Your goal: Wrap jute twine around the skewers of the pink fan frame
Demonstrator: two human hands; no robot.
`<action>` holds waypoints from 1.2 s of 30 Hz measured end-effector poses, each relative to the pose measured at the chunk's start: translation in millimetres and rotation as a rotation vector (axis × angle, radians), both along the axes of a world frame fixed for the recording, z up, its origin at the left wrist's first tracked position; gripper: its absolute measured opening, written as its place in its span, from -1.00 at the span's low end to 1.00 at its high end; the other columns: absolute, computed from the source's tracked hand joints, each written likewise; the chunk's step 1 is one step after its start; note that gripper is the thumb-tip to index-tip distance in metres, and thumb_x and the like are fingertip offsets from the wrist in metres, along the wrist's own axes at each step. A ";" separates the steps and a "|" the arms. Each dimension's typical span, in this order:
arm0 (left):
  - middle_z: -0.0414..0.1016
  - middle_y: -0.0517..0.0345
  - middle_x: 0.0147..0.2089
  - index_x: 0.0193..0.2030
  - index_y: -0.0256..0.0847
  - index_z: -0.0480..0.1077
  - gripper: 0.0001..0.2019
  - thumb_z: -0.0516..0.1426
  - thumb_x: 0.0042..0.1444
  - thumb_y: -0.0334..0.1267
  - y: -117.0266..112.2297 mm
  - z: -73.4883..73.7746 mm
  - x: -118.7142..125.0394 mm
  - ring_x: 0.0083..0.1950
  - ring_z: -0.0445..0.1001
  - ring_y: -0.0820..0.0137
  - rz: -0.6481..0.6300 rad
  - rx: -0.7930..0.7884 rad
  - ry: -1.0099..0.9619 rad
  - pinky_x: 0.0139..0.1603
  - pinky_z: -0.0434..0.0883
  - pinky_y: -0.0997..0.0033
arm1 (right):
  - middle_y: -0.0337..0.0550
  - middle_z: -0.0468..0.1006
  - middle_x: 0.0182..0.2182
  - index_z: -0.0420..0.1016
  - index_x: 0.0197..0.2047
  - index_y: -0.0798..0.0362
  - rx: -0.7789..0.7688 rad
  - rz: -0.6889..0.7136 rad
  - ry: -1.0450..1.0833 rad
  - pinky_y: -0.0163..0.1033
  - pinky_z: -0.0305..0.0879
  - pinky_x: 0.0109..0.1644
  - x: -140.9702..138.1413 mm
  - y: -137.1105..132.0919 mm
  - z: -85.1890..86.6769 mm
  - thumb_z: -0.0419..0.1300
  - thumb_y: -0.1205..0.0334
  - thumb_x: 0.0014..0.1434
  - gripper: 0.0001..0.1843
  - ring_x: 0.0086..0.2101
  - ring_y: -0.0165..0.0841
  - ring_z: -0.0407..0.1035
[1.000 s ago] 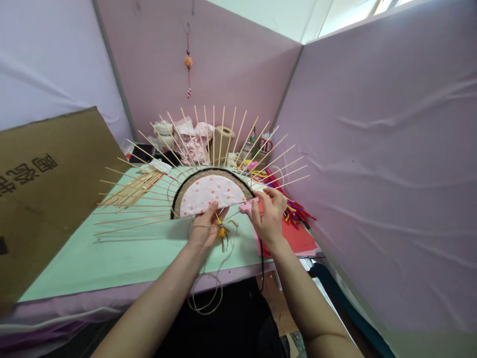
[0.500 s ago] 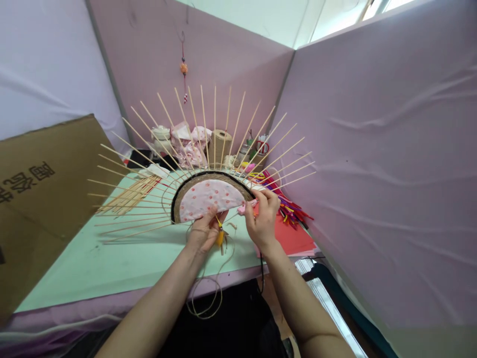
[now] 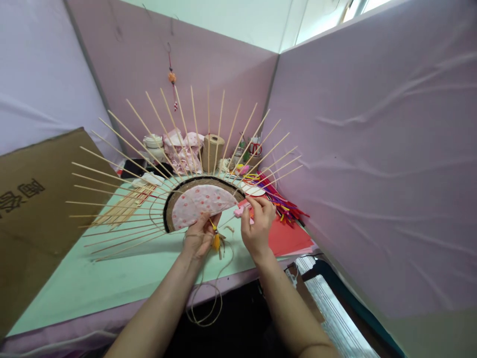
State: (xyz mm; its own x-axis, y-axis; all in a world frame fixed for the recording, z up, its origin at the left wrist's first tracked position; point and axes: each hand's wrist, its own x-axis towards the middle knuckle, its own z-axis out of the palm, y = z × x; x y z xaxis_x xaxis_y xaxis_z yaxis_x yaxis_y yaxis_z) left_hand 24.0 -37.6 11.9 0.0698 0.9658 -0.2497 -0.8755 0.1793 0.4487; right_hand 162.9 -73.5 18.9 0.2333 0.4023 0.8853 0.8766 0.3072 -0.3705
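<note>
A half-round fan frame [image 3: 203,203], with dotted pink-white cloth, a brown band, a black edge and many thin wooden sticks radiating outward, is held up over the table. My left hand [image 3: 201,236] is closed on its straight lower edge, thumb on the cloth. A yellow tassel [image 3: 216,242] hangs beside those fingers. Thin twine [image 3: 222,294] loops from this hand down past the table edge. At the frame's right end, my right hand [image 3: 259,223] is closed, thumb and fingers bent together against the corner. What lies between its fingertips is hidden.
Loose sticks [image 3: 128,201] lie at left on the green tabletop [image 3: 126,278], near a cardboard sheet [image 3: 40,209]. Red paper [image 3: 290,238] and colourful pipe cleaners [image 3: 285,206] lie at right. A twine spool [image 3: 213,149], pink cloth [image 3: 182,151] and a white jar [image 3: 153,144] stand behind.
The view has turned slightly right, so the scene sits further left. The fan frame tilts a little more, its right end higher. Both hands keep their places on it.
</note>
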 end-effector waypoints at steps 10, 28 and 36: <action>0.56 0.24 -0.48 -0.55 -0.20 0.41 -0.75 0.16 0.00 -0.62 2.1 2.7 -2.7 -0.33 0.58 0.46 0.038 -0.003 0.003 0.00 0.54 0.34 | -0.02 0.40 -0.15 0.40 -0.03 0.04 0.121 0.057 0.121 0.02 0.25 0.04 8.1 -8.5 2.9 0.09 0.33 0.25 -0.77 -0.08 -0.21 0.29; 0.59 0.13 -0.44 -0.47 -0.29 0.46 -0.84 0.35 -0.18 -0.45 3.4 -8.2 -4.7 -0.34 0.60 0.36 -0.046 0.129 0.079 -0.13 0.55 0.37 | -0.10 0.29 -0.15 0.36 -0.14 0.00 0.144 0.214 0.080 -0.08 0.35 -0.04 0.2 -13.5 4.0 -0.01 0.54 0.15 -0.69 -0.10 -0.28 0.28; 0.59 0.09 -0.35 -0.38 -0.29 0.48 -0.84 0.34 -0.14 -0.39 2.3 -12.3 -1.6 -0.28 0.57 0.37 -0.027 0.136 0.160 -0.07 0.49 0.34 | -0.11 0.45 -0.21 0.40 -0.08 0.00 0.038 0.346 0.029 -0.06 0.29 -0.04 -20.7 -20.9 30.2 0.12 0.39 0.21 -0.79 -0.14 -0.24 0.33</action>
State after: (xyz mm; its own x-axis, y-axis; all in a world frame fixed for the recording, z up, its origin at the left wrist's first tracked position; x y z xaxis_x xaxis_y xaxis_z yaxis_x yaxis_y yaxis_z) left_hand 22.4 -35.3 -0.4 0.0657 0.9897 -0.1274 -0.7869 0.1299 0.6032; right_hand 142.2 -94.5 49.1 0.1140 0.4292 0.8960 0.7073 0.5983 -0.3766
